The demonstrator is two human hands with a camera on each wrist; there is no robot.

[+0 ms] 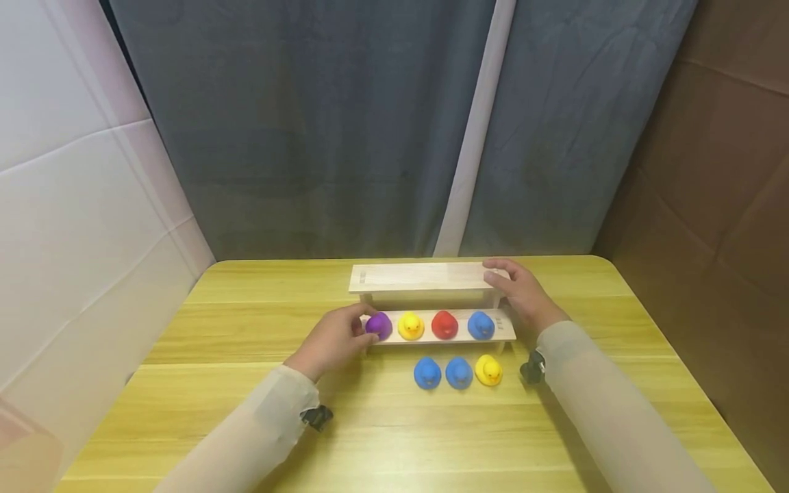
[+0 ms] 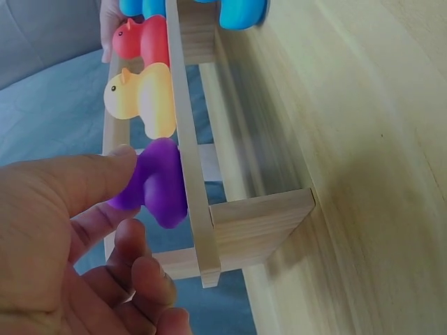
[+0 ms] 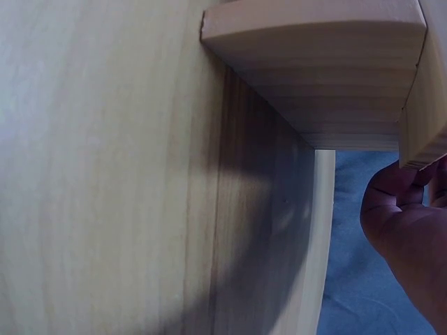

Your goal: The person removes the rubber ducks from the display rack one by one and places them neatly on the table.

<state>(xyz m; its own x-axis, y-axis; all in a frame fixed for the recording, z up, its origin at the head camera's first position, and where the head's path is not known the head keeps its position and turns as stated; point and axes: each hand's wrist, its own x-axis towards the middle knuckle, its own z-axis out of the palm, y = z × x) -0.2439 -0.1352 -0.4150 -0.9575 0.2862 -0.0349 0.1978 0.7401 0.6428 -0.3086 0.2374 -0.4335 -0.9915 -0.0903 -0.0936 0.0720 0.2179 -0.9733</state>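
Nearest to the camera, in the lower half of the head view, three small rubber ducks are seen in a row on the yellow wooden table (image 1: 246,411): two blue ducks (image 1: 427,373) (image 1: 459,372) and one yellow duck (image 1: 489,370). They are touched by no hand.

Just behind them, the lower step of the pale two-step wooden rack (image 1: 431,340) is occupied by four ducks in a row: the small purple rubber duck (image 1: 379,325) at the left end, then a yellow one (image 1: 410,326), a red one (image 1: 444,324) and a blue one (image 1: 481,325).

The purple duck is pinched by the left hand (image 1: 333,340), left of the frame centre. In the left wrist view the thumb (image 2: 91,174) is pressed against the duck's head (image 2: 157,183) and the other fingers are curled below it, while its base sits on the step.

Further back, the right end of the upper step (image 1: 425,276) is held by the right hand (image 1: 520,291); the fingers are laid over the board. How the thumb lies cannot be told from the right wrist view.

For a clean result, it is judged that the duck should be kept upright and apart from its yellow neighbour, while the rack is kept steady by the right hand.
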